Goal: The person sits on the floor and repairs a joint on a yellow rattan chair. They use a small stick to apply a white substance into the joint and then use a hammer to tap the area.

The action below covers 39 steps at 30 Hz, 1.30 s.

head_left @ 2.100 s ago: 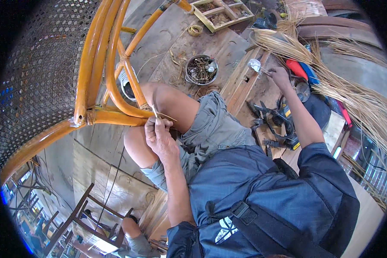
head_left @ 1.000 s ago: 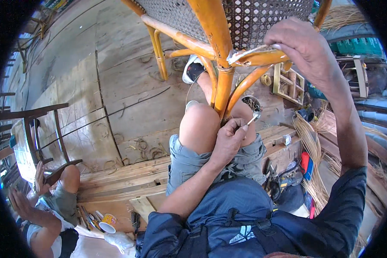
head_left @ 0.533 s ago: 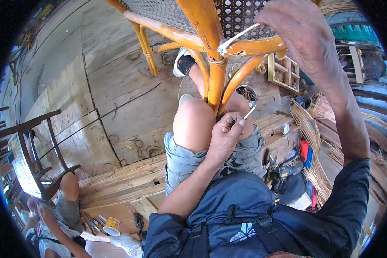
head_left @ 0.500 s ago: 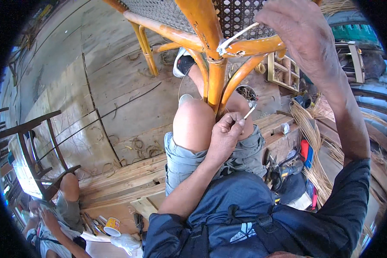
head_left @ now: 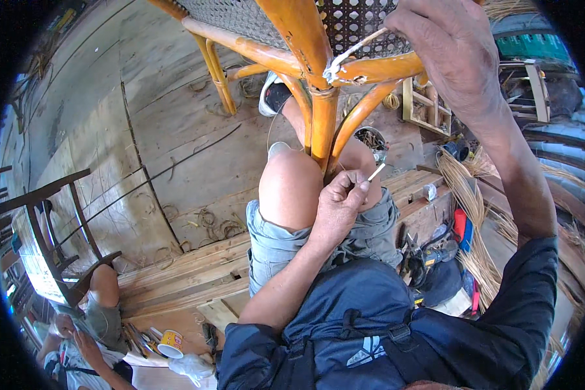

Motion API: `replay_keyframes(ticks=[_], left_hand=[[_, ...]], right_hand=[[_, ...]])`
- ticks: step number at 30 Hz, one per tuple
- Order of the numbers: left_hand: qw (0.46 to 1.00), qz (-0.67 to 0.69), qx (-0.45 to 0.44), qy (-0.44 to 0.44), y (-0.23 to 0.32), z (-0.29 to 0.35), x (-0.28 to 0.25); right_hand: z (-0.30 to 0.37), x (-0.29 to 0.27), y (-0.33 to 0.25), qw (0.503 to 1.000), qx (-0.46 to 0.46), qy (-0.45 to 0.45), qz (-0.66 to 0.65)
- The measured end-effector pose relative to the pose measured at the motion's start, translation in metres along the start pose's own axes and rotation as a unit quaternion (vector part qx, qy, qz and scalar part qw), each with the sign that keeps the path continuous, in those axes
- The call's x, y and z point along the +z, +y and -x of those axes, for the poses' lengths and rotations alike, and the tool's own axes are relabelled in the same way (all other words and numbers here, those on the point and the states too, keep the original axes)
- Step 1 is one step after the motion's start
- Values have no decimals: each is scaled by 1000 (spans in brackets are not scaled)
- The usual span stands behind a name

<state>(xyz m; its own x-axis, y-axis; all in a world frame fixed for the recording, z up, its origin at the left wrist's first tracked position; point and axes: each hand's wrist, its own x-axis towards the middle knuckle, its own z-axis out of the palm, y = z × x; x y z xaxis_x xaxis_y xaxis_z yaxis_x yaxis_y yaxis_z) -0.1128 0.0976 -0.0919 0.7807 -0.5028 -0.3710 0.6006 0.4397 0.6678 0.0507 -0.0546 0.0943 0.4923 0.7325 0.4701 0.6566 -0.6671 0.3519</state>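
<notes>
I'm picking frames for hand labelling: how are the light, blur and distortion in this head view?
Head view: bright daylight, the orange rattan chair frame evenly lit; the left hand with its pale strip is sharp; the right hand sits close at the top edge, large and slightly soft; fisheye bends the floor planks toward the rim; black vignette at the corners.
</notes>
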Motion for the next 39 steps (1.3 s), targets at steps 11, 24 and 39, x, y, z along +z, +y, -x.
replay_keyframes(ticks=[11,24,39], left_hand=[[937,-249,236,61,47,21,9],[887,-270,291,235,92,24,-7],[805,-382,333,308,110,12,-20]], right_hand=[[5,-16,-7,998,50,33,-15],[129,-55,-49,880,448,114,-106],[511,-41,-279,506,814,-284,15]])
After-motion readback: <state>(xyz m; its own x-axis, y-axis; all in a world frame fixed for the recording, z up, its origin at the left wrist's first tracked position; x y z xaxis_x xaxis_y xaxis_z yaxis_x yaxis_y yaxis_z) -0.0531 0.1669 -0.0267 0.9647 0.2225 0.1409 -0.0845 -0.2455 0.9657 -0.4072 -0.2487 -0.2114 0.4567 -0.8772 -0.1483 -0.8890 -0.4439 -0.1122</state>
